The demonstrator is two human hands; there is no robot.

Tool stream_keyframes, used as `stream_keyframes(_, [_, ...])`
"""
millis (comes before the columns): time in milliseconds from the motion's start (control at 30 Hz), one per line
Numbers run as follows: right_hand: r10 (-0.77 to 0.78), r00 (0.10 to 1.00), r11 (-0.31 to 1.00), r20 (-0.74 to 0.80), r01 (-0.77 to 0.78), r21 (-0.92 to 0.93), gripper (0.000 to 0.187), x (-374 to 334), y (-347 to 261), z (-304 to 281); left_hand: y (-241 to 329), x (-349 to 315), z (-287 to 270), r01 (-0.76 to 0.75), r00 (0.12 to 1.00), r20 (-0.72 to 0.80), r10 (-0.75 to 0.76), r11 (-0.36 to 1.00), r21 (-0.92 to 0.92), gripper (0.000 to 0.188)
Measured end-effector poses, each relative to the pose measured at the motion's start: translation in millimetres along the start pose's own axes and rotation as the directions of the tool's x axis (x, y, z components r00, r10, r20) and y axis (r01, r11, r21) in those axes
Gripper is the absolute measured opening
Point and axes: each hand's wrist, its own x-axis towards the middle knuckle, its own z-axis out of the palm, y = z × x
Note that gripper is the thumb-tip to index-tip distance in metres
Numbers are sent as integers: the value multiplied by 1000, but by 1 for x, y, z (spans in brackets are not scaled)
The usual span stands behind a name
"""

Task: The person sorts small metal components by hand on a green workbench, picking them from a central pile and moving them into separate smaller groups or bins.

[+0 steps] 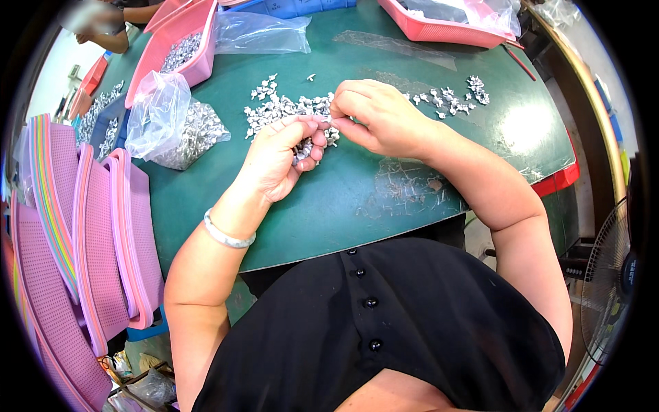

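Note:
Over the green table, my left hand (285,151) curls around several small grey metal parts (302,150), its thumb and forefinger pinched together. My right hand (374,115) meets it there, with thumb and fingertips closed at one small part between the two hands. That part is mostly hidden by the fingers. Just beyond the hands lies a loose pile of the same grey parts (274,110). To the right of my right hand, a smaller scatter of parts (446,101) spreads over the tabletop.
A clear plastic bag of parts (195,134) stands on the left, near a pink basket (199,65) holding more. Another pink basket (446,31) sits far right. Stacked purple and pink baskets (130,226) line the left side. A fan (604,281) stands at right; another person (110,38) works far left.

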Motion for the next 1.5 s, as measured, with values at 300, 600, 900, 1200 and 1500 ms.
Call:
stream_keyframes(300, [22, 999, 993, -42, -17, 116, 10, 0, 3, 3, -5, 4, -2, -38, 999, -33, 39, 999, 23, 11])
stream_keyframes(600, [147, 989, 974, -30, -139, 177, 11, -3, 14, 0, -6, 6, -4, -44, 998, -34, 44, 999, 22, 12])
stream_keyframes(900, [119, 993, 977, 23, -121, 174, 9, -6, 17, 2, -6, 5, -2, -47, 998, -40, 48, 999, 20, 10])
stream_keyframes(1200, [124, 992, 978, 27, -127, 165, 9, -5, 19, 1, -5, 4, -1, -45, 999, -21, 46, 998, 33, 16])
stream_keyframes(1500, [220, 975, 974, 23, -221, 40, 8, -8, 30, -3, -6, 7, -5, -44, 999, 1, 44, 999, -23, 14])
